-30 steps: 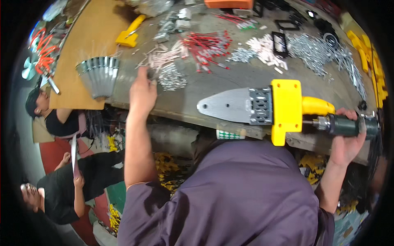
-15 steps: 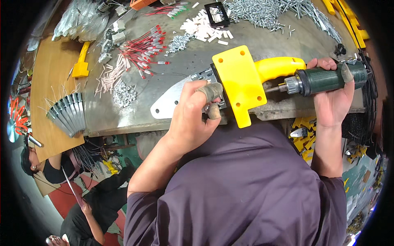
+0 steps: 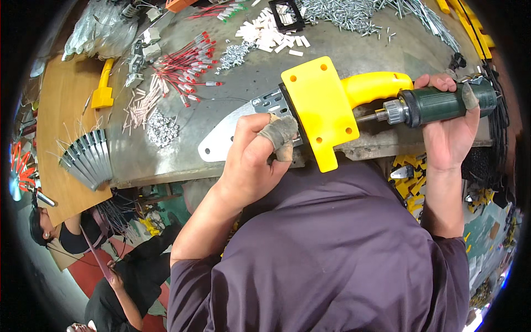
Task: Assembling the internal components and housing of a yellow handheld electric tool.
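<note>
In front of me is a yellow plastic handle [image 3: 381,87] with a flat, holed flange [image 3: 321,110]. A pale pointed metal plate [image 3: 221,138] with slots extends left from the flange. My left hand [image 3: 251,160] is closed at the plate's near edge, beside the flange. Grey wrapping covers some of its fingertips, and the exact grip is partly hidden. My right hand [image 3: 451,135] wraps round a dark green electric screwdriver [image 3: 442,105], held level. Its bit [image 3: 369,117] points left at the flange's right side; whether it touches a screw is hidden.
Across the metal table lie screws [image 3: 337,19], white pieces [image 3: 271,33], red-tipped wires [image 3: 191,66] and small nuts [image 3: 162,129]. Grey strips [image 3: 91,157] and another yellow handle [image 3: 103,88] rest on a wooden board at left. A co-worker [image 3: 130,276] sits lower left; yellow parts [image 3: 409,182] lie below the table's edge.
My left hand has shifted slightly down and left along the metal plate, its fingers still closed. My right hand and the screwdriver keep nearly the same place. The whole view has shifted a little.
</note>
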